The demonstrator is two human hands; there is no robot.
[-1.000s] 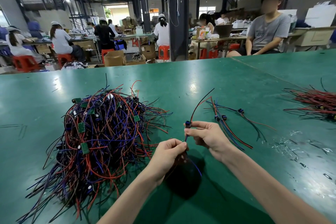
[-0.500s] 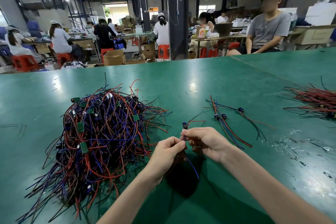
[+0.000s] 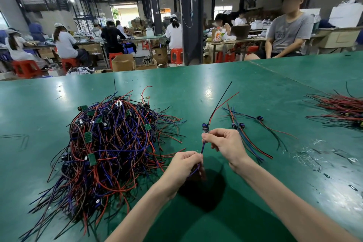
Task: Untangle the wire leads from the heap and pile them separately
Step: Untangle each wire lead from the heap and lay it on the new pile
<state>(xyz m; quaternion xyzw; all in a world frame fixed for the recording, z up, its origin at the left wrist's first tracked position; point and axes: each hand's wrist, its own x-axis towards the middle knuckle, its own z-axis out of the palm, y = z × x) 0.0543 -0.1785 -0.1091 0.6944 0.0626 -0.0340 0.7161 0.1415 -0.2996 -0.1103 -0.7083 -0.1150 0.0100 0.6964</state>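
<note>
Since half a second ago your right hand (image 3: 225, 146) has lifted, and the lead (image 3: 204, 139) you hold now stands straighter, its black and red tails fanning up and away from your fingers instead of curling near the table (image 3: 216, 84). That hand pinches the lead just under its blue connector; your left hand (image 3: 184, 165) is closed on the lower purple stretch, just below and toward you.

The lead looks free of the heap (image 3: 110, 143), which sits well to the left of your grip. The risk, as I judge it, is the loose end under your left hand: if it drags sideways it could catch the red strands reaching out from the heap's near edge and pull them along. Swinging the tails right could also rake the sorted pile (image 3: 247, 131), just beyond your right hand, and scatter it.

Bare table lies ahead of your grip and toward you. Another bundle (image 3: 341, 110) sits far right, well apart, near the edge of view.
</note>
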